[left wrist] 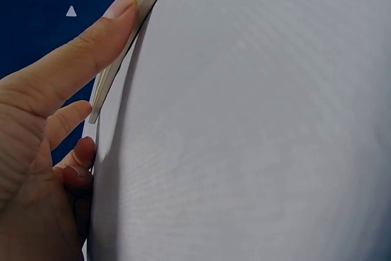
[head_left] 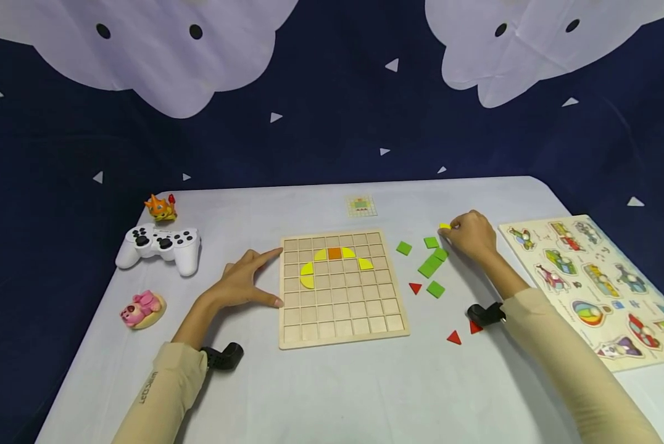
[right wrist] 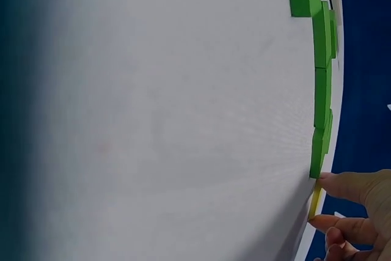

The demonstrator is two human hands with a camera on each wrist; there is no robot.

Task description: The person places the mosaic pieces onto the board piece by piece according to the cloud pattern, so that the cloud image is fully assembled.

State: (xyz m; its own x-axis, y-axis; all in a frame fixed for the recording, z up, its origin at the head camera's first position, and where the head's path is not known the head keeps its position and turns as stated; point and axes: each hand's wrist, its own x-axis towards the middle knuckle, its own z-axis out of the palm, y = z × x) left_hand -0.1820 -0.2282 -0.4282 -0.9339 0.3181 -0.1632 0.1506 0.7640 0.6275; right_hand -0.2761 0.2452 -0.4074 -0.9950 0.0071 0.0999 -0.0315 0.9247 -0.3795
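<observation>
While our left hand [head_left: 237, 280] lies open with straight fingers against the board [head_left: 343, 290] edge to steady it, our right hand [head_left: 471, 237] pinches a yellow piece [head_left: 445, 227]. That piece sits on the table [head_left: 332, 382] beside the green squares [head_left: 432, 265], right of the board.

On the desk [head_left: 321, 394] the grid board [head_left: 340, 330] lies in the middle, with the game controller [head_left: 158, 244] and two small toys [head_left: 142, 309] to its left, loose tiles [head_left: 430, 266] just to its right, and the peg puzzle [head_left: 598, 283] beyond them at the right edge.
</observation>
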